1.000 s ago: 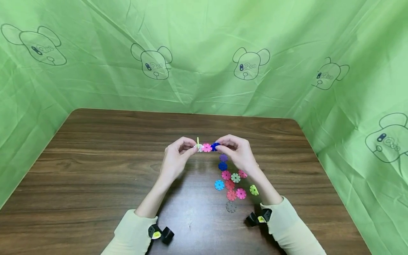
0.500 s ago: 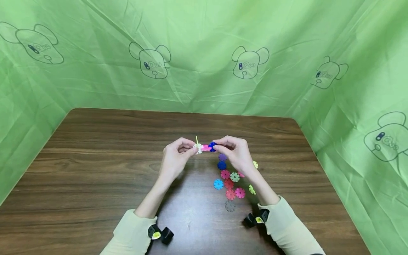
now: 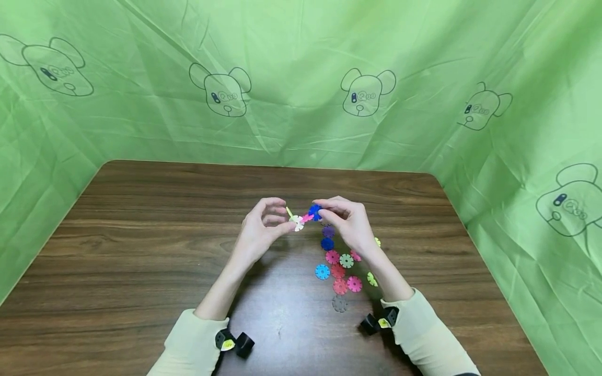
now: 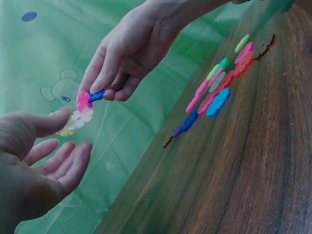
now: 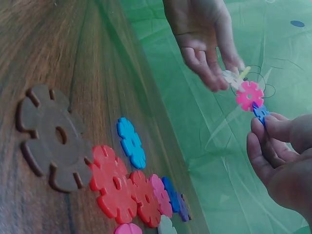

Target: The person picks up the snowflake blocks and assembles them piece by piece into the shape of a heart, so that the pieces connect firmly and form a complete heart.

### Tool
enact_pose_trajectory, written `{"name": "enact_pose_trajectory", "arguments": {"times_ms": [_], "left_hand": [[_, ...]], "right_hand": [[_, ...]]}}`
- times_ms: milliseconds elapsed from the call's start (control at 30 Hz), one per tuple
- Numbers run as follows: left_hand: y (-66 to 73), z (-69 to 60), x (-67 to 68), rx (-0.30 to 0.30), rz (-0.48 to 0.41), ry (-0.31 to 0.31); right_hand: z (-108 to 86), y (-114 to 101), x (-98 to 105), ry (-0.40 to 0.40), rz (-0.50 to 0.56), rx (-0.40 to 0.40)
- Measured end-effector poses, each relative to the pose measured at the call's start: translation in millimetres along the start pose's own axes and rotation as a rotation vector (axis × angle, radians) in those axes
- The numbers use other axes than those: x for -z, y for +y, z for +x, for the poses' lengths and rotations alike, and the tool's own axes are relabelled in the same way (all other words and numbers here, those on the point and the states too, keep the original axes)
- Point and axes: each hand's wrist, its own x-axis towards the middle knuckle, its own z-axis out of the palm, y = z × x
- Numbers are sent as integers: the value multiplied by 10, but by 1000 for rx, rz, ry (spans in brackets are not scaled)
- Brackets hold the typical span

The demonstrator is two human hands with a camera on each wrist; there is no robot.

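Four-coloured notched plastic discs form a short joined chain above the table: blue (image 3: 315,212), pink (image 5: 250,96), white (image 4: 82,117) and yellow (image 3: 289,211). My right hand (image 3: 348,222) pinches the blue disc between thumb and fingers. At the chain's other end, my left hand (image 3: 256,232) has its fingers spread beside the white and yellow discs. Its thumb lies close to the white one; whether they touch I cannot tell. In the left wrist view, its other fingers stand apart from the chain.
Several discs lie flat on the wooden table (image 3: 164,235) below my right hand, among them a light blue disc (image 3: 322,271), a red disc (image 5: 114,185) and a grey-brown disc (image 5: 56,139). My right forearm partly covers yellow ones. A green cloth (image 3: 291,141) hangs around the table.
My left fingers have loosened and spread from the white end. The chain has turned and now slants, its blue end higher; the right hand keeps its pinch on the blue disc.
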Motion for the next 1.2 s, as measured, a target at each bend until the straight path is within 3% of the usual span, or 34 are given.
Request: {"name": "enact_pose_trajectory", "arguments": {"times_ms": [167,333,867,1033,1200], "left_hand": [[-8,-1,2,-100,78,-20],[-26,-10,-42,-148,189,-27],[-42,-25,-88,-85,285,-97],[-44,-17,-74,-83,271,-63],[-34,-14,-29,-68,237,-2]], "right_hand": [[3,-3,-8,-18,-5,-10],[-9,9,-48,-41,-29,4],[-40,-36,-130,-133,-41,6],[-14,-5,-51,-157,-39,-22],[54,73,92,-172,-122,-50]]}}
